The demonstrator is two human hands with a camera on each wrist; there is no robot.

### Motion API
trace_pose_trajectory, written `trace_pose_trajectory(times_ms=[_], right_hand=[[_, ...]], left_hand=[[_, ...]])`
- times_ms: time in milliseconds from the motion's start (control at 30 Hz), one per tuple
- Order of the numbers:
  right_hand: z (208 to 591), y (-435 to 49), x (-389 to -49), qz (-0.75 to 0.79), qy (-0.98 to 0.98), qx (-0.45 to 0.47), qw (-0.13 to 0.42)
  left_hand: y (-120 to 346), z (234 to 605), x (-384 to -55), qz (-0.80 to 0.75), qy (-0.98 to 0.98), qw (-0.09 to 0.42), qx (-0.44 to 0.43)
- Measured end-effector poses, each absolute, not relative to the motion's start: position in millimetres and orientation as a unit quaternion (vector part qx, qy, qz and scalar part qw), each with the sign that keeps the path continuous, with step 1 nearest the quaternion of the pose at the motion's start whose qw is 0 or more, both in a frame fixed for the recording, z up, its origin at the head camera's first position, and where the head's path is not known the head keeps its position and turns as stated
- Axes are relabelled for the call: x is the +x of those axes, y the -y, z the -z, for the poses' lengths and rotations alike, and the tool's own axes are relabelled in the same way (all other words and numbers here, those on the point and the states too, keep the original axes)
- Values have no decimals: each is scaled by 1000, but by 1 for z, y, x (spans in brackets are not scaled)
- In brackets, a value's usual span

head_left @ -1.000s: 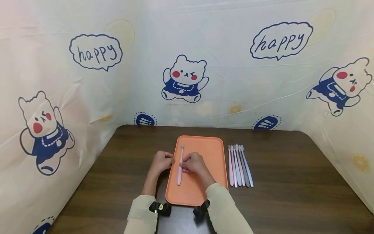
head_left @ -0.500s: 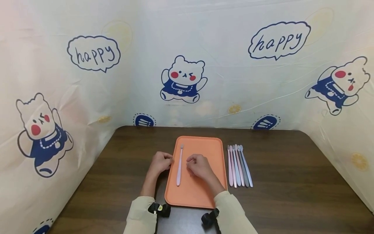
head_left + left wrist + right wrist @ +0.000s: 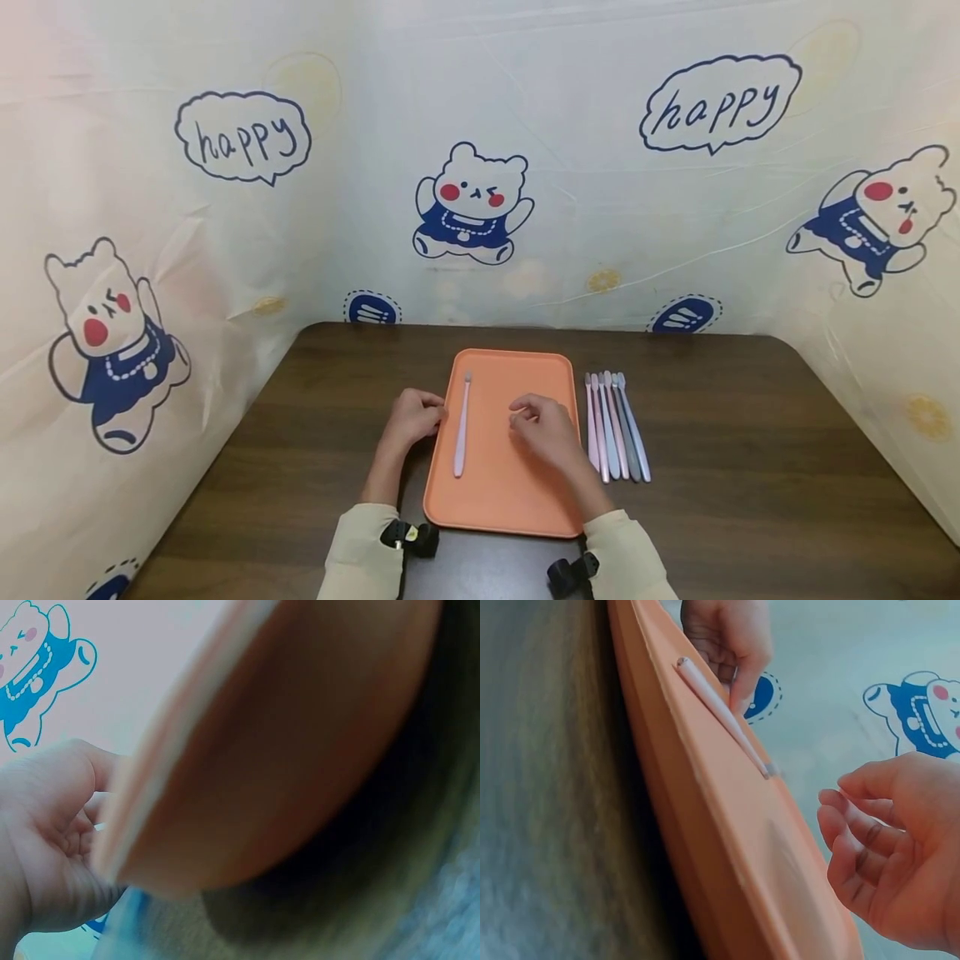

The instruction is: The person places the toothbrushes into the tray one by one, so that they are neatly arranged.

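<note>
A pale pink toothbrush (image 3: 462, 429) lies lengthwise near the left side of the orange tray (image 3: 495, 492), bristle end away from me. My left hand (image 3: 412, 415) is at the tray's left rim and grips it between thumb and fingers; in the left wrist view that hand (image 3: 52, 840) is partly hidden by the tray's edge (image 3: 247, 765). Over the right half of the tray hovers my right hand (image 3: 547, 429), holding nothing. Its fingers (image 3: 859, 859) curl loosely, apart from the thumb, in the right wrist view.
Just right of the tray, several toothbrushes (image 3: 617, 429) in pink, blue and grey lie side by side on the dark wooden table (image 3: 750, 433). A printed curtain (image 3: 600, 208) with bears stands behind and around the table.
My right hand has let go of the pink toothbrush and moved right across the tray. The toothbrush stays lying on the tray. My left hand keeps its place at the rim.
</note>
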State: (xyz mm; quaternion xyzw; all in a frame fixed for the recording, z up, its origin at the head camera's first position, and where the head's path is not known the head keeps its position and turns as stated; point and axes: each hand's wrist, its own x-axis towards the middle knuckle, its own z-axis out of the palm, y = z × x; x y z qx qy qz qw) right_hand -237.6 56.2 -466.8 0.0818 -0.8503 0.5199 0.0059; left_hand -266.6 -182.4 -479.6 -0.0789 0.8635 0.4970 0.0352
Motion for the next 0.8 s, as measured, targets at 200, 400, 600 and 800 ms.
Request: trace_pose_trajectory(times_ms=[200, 400, 600, 800], right_hand=[[472, -66, -237, -518, 850, 92, 26], [472, -71, -235, -528, 844, 91, 32], [471, -78, -234, -513, 854, 76, 38], [468, -93, -234, -512, 856, 54, 42]], left_hand=[[181, 477, -265, -502, -861, 29, -75], [180, 477, -266, -506, -859, 24, -79], [181, 481, -266, -503, -860, 26, -83], [181, 480, -266, -501, -861, 25, -84]])
